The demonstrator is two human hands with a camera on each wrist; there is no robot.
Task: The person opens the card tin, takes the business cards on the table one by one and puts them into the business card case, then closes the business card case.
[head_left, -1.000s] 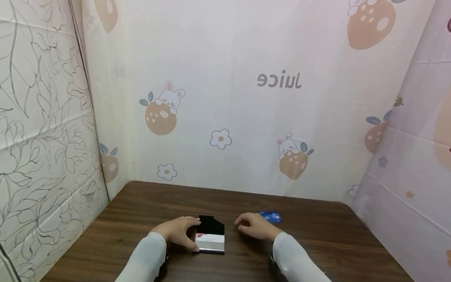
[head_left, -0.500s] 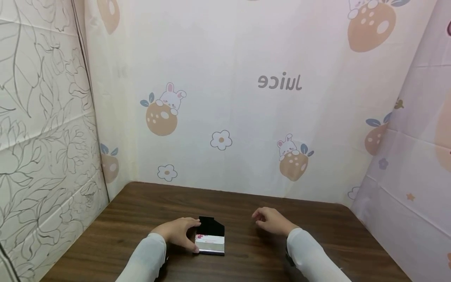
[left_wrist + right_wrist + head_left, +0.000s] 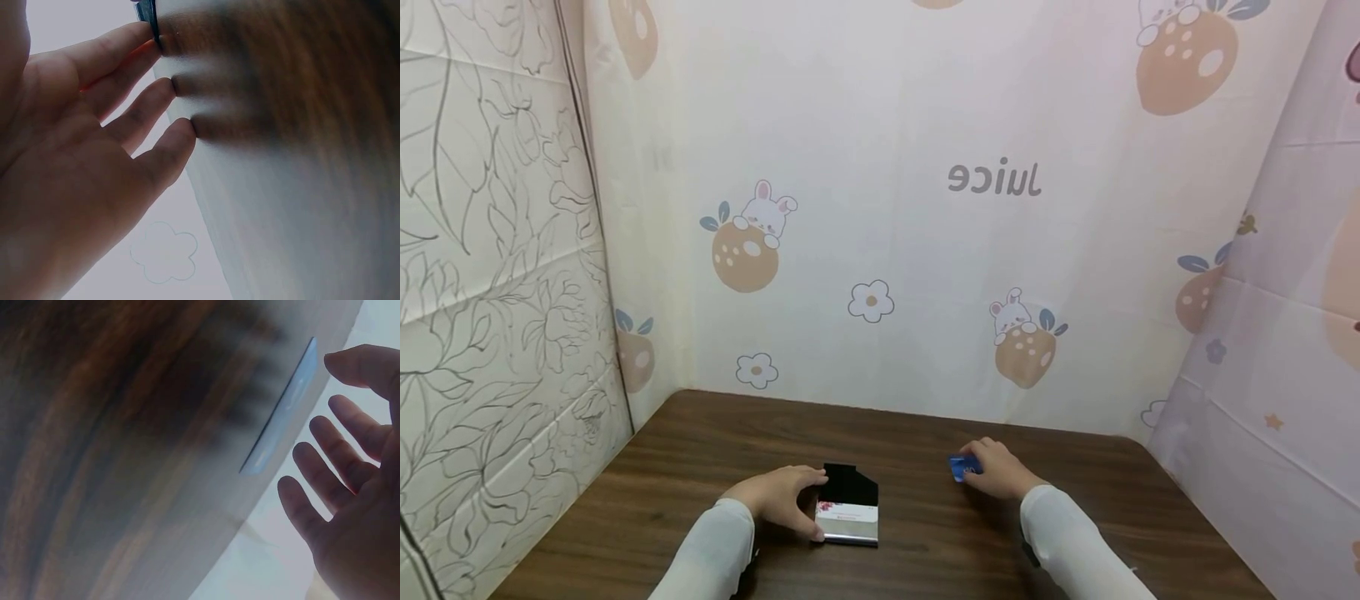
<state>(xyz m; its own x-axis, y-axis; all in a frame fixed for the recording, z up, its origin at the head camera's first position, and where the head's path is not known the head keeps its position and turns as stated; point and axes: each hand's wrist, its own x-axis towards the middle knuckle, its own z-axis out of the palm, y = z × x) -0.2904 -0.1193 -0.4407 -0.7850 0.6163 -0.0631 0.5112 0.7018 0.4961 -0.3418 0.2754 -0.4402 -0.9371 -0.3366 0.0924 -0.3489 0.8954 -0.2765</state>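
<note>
An open business card case lies on the table, its black lid flipped back and a white card with a red floral print inside. My left hand spans its left edge in the head view, thumb at the near corner and index finger at the lid. In the left wrist view, fingertips meet the tabletop and a dark edge of the case. Farther right is a blue card, partly hidden by my right hand. The right wrist view has this card flat on the wood, with spread fingers just apart from it.
The dark wooden table ends at a white curtain printed with fruit and rabbits. Side curtains stand at left and right.
My right hand has moved right and slightly away, passing over the blue card, whose left part now shows beside the fingers. My left hand and the card case stay in place.
</note>
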